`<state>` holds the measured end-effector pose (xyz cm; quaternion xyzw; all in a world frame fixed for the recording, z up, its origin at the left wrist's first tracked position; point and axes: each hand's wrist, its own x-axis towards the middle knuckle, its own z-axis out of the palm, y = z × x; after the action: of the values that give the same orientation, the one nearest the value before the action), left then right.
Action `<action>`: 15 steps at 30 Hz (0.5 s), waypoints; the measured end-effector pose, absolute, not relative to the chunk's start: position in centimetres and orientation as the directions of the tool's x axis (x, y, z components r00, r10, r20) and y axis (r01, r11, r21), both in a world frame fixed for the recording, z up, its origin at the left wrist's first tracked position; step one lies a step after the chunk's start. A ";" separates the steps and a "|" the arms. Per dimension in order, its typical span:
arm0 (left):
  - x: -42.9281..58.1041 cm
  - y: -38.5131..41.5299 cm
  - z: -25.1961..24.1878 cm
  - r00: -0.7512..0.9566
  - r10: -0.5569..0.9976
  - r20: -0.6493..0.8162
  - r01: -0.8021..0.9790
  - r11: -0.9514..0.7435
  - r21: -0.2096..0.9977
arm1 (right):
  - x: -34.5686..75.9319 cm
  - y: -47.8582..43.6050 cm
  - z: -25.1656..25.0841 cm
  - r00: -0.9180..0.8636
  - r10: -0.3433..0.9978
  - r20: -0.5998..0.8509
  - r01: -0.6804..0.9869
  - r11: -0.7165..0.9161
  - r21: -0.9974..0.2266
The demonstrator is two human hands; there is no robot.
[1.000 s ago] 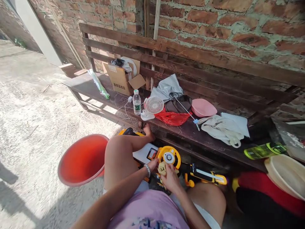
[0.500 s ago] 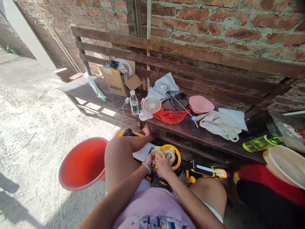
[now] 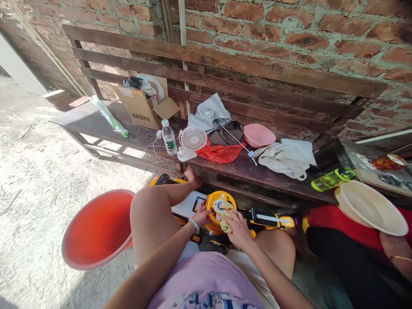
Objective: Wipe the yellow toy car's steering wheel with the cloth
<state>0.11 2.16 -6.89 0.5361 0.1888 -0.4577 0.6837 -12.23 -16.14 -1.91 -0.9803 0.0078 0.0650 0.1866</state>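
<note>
Where the brick wall (image 3: 289,30) rises behind everything, a long dark wooden bench (image 3: 86,122) runs along its foot. An orange basin (image 3: 96,227) lies tipped on the concrete beside the person's left knee. Another person in red and black (image 3: 341,223) sits at the far right, with a cream dish (image 3: 370,208) above their lap.

Between the seated person's knees, under the bench's front edge, stands a yellow and white toy car (image 3: 188,205). On the bench sit a cardboard box (image 3: 140,109), a white cloth bag (image 3: 283,156), a folded grey umbrella (image 3: 209,112), a pink bowl (image 3: 259,135), a red plastic bag (image 3: 220,153), a small white fan (image 3: 192,139) and a water bottle (image 3: 169,138) just beside it.

The car's yellow steering wheel (image 3: 220,205) faces up toward the person. The left hand (image 3: 201,213), a bead bracelet at its wrist, has its fingertips on the wheel's left rim; I cannot tell whether it grips. The right hand (image 3: 237,227) is closed around a pale yellow cloth (image 3: 226,214), pressing it onto the wheel's lower right part, beside the white hub.
</note>
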 end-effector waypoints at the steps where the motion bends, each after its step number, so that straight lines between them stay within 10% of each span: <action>1: 0.1 2.0 -7.0 0.516 -0.417 -0.748 0.820 -0.010 0.572 | -11.4 -16.6 -2.0 0.994 -0.041 -0.098 -0.075 -0.922 -0.380; 15: 0.2 1.9 -6.9 0.561 -0.410 -0.719 0.764 -0.077 0.640 | -6.1 -17.0 -4.7 0.898 -0.416 -0.142 -0.428 -0.753 -0.499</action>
<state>0.17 1.92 -6.86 0.5846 0.1514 -0.4434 0.6623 -6.12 -17.02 -4.67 -0.9362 0.2254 0.0110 0.2694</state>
